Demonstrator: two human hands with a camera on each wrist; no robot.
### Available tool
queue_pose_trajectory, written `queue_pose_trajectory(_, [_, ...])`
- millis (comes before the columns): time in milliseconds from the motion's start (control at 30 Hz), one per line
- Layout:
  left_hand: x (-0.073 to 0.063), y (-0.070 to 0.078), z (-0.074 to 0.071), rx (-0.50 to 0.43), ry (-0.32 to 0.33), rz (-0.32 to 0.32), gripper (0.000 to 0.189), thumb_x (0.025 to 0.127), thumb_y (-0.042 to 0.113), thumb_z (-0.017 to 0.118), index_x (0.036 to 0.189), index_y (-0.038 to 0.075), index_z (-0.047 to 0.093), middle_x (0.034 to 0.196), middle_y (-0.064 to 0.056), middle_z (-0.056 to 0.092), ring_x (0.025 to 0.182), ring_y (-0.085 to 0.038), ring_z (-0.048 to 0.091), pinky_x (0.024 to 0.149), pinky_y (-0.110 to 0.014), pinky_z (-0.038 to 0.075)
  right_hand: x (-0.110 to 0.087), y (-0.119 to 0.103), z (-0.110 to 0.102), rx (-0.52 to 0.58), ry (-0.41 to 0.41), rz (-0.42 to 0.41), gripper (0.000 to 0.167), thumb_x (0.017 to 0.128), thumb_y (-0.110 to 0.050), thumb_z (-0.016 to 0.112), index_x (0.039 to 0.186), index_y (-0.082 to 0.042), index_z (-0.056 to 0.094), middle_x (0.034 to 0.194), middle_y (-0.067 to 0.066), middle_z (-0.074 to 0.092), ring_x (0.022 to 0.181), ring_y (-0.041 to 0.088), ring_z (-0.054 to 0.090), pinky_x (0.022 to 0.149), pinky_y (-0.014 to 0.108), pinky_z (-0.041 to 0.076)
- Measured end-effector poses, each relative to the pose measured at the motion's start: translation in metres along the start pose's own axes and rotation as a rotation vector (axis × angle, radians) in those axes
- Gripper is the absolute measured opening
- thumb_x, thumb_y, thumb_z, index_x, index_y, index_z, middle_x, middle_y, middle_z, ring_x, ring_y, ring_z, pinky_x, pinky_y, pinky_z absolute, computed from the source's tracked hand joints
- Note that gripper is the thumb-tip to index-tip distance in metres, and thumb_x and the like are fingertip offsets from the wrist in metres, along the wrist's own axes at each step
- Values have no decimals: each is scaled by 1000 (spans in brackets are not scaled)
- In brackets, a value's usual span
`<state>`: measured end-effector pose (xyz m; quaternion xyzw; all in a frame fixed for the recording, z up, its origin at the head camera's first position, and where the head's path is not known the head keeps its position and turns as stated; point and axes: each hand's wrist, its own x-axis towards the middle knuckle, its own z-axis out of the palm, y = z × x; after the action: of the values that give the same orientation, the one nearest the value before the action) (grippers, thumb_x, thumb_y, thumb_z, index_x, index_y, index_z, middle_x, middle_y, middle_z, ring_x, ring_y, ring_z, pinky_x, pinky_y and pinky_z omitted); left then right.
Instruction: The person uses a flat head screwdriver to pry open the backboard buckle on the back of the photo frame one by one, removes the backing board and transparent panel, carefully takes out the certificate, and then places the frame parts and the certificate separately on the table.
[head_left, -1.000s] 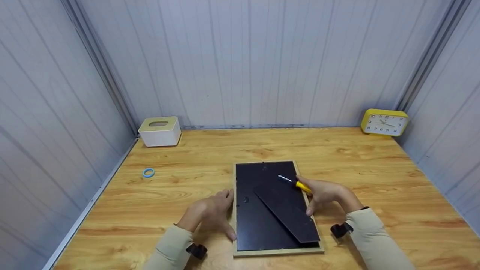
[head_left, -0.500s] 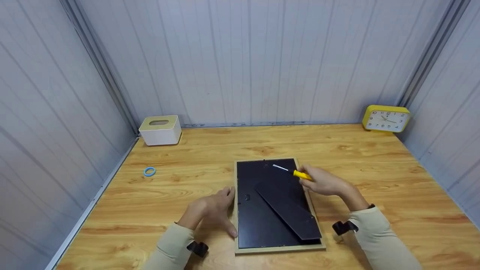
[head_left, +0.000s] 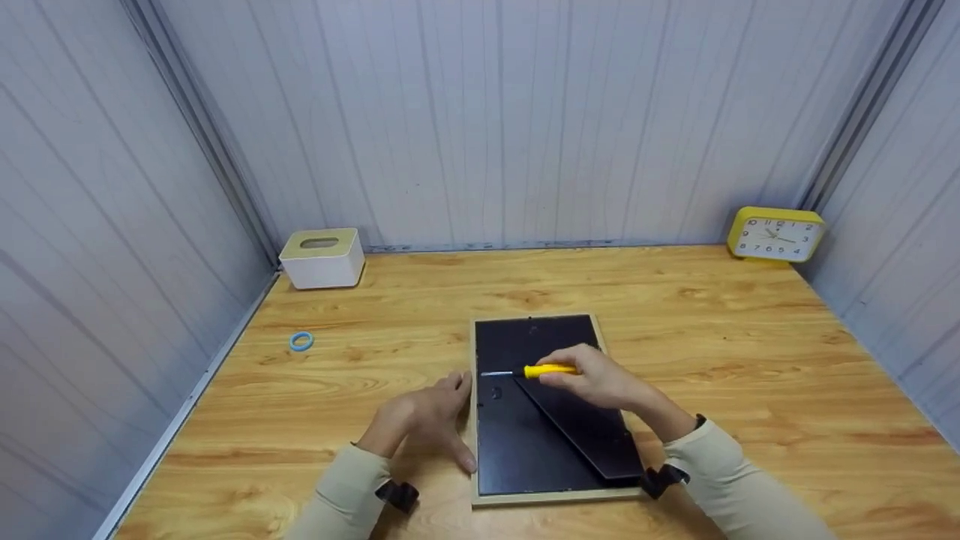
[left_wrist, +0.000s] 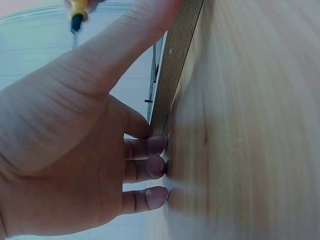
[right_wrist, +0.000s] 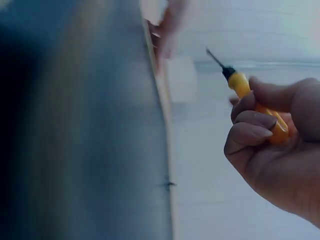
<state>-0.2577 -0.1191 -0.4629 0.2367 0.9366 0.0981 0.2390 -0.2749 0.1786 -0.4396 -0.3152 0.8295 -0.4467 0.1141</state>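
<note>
I see a black-backed, pale-edged frame [head_left: 525, 450], above it a yellow-handled screwdriver [head_left: 550, 370], right hand [head_left: 592, 377] grasping it in curled fingers, left hand [head_left: 433, 418] (fingers loose) at the frame's edge.

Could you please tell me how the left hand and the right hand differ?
The right hand grips a yellow-handled screwdriver; the left hand holds no tool and touches the picture frame. The right hand is above the frame, the left hand at its side edge. Both hands emerge from beige sleeves.
</note>
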Motion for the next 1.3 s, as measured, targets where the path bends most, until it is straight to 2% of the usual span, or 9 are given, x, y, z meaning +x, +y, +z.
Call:
queue_pose_trajectory(133, [1,0,1,-7,0,15,149,57,72,84,160,1,4,162,-17,15,147,-27,22,116,-42,28,3,6,8,178,-47,137,24,99,-14,64,113,6,66,87,11,70,69,21,65,62,30,56])
queue_pose_trajectory(300, [1,1,0,-13,-4,26,147,58,70,85,159,0,4,162,-17,15,147,-27,21,116,-42,28,0,13,11,327,-99,242,25,102,-12,58,112,11,57,99,21,72,90,35,71,80,44,59])
queue_pose_trajectory(467, [0,1,-1,-10,-10,-6,149,56,73,84,160,3,3,164,-16,11,148,-27,20,116,-43,28,2,9,13,295,-120,303,23,103,-14,57,111,7,56,98,19,70,93,34,69,82,44,58])
queue_pose_trajectory(633, [-1,0,-1,-20,-14,-30,152,53,75,82,161,5,1,166,-15,7,150,-27,15,118,-44,25,10,6,23,191,-90,353,17,103,-16,58,109,0,58,93,13,66,84,23,65,70,34,54])
queue_pose_trajectory(733, [-1,-1,-2,-20,-9,-27,152,52,76,82,161,5,1,166,-16,3,151,-29,10,119,-44,21,14,4,26,149,-76,360,16,103,-17,57,109,-2,58,96,13,63,81,21,63,66,32,51])
queue_pose_trajectory(867, [-1,-2,-2,-8,6,-15,152,53,75,82,160,4,1,166,-17,3,151,-30,9,119,-44,21,15,7,25,114,-49,336,12,101,-13,60,106,-2,58,97,13,61,77,21,64,65,32,54])
queue_pose_trajectory(1067, [-1,-1,-1,-11,8,2,149,56,73,84,160,3,3,165,-18,7,150,-30,14,118,-44,24,9,19,19,170,-51,316,10,94,1,65,101,6,62,94,14,61,71,18,64,66,30,59])
queue_pose_trajectory(1167, [-1,-1,1,-23,3,6,148,57,71,85,160,3,3,165,-18,8,150,-29,14,118,-44,25,7,21,18,153,-76,272,9,92,3,68,100,6,65,92,13,64,72,19,67,67,31,59])
queue_pose_trajectory(1300, [-1,0,3,-28,6,2,149,56,71,85,160,2,2,165,-18,7,150,-30,15,117,-44,26,5,18,21,43,-89,186,6,88,4,71,94,2,70,86,8,67,71,19,69,63,31,59])
